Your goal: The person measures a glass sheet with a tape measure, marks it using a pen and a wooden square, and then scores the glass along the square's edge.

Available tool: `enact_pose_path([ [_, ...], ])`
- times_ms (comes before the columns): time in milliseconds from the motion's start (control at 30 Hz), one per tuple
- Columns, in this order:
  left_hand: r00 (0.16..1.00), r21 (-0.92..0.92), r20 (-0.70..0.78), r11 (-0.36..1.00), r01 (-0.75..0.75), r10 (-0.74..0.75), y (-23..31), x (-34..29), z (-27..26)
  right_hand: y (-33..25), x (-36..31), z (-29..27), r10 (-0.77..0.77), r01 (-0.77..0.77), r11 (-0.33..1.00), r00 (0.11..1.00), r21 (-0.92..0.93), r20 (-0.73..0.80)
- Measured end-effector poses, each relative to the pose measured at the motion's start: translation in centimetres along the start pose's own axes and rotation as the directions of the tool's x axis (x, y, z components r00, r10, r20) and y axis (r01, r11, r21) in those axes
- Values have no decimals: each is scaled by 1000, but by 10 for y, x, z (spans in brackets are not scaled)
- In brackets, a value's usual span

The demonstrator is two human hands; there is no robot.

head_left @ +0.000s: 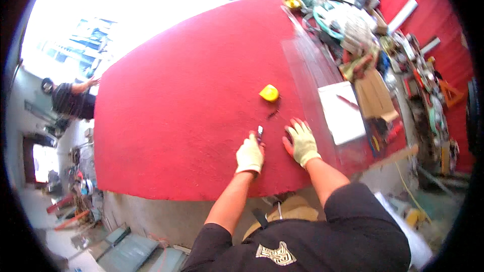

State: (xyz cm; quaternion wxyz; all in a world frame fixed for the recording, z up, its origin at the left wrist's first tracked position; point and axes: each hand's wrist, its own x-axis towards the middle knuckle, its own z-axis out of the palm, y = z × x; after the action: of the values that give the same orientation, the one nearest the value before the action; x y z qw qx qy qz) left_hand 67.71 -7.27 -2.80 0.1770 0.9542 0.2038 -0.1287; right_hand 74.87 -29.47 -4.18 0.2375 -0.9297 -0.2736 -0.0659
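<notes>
My left hand (250, 154), in a pale glove with reddish fingers, is closed around a small dark tool (260, 133) with a shiny pale end; its exact kind does not show. Just to the right, my right hand (304, 142) wears the same sort of glove. Its fingers are spread and rest on the red-covered table (191, 90), holding nothing. Beyond both hands lies a yellow tape measure (269, 93). Between it and my hands is a small dark strip or mark (273, 115), too blurred to name.
Along the right side are a clear sheet (307, 80), white paper (342, 113) with a red pen-like thing, cardboard (374, 93) and heaped tools. Another person (73, 98) stands beyond the table's left edge. Glass-like panels (128, 252) lie low at the left.
</notes>
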Motion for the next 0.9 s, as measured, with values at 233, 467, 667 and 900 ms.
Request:
enact_pose_path([
  [233,995,-129,103,991,32,-19,25,21,-9,7,-4,5,27,-27,999,1000,-20,-12],
  [467,970,-400,-146,885,-236,193,80,60,9,10,-11,21,-4,4,1000,1000,-18,9],
  [667,804,-449,-551,732,-512,224,56,76,30,16,-12,24,-17,17,1000,1000,-10,21],
  [900,663,-571,-681,793,-214,-311,-136,22,13,12,-9,19,4,-4,1000,1000,-13,13],
])
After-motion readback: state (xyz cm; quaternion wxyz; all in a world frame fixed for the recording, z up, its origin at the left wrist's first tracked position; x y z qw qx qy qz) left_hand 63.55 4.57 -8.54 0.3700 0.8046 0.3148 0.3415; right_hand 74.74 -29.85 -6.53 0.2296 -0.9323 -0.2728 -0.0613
